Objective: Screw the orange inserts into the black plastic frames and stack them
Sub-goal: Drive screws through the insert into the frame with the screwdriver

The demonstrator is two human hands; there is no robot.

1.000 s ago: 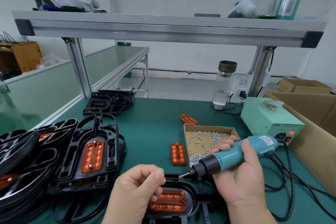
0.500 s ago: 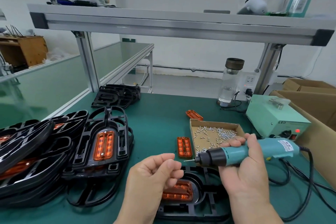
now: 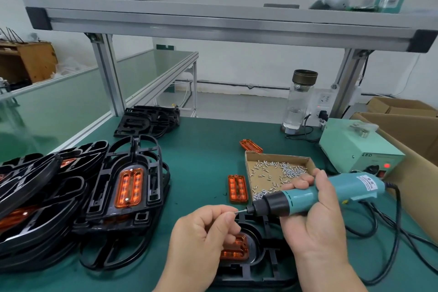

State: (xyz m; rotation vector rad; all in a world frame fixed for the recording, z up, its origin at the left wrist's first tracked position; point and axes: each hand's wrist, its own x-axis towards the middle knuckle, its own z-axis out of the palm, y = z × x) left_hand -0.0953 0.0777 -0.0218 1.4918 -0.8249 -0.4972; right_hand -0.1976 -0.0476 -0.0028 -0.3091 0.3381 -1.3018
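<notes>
Left hand pinches a tiny screw onto the bit of the screwdriver. Right hand grips the screwdriver's body. Both are just in front of the screw box. Orange insert sits in the black frame beneath. Seat the screw straight before lowering. Finished stack is left of the box.

Left hand pinches screw, right hand — screwdriver

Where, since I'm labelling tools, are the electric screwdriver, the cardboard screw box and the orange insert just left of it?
electric screwdriver (image 3: 303, 199): head view, teal barrel.
cardboard screw box (image 3: 279, 157): head view, far wall.
orange insert (image 3: 237, 188): head view, centre of top face.
</notes>
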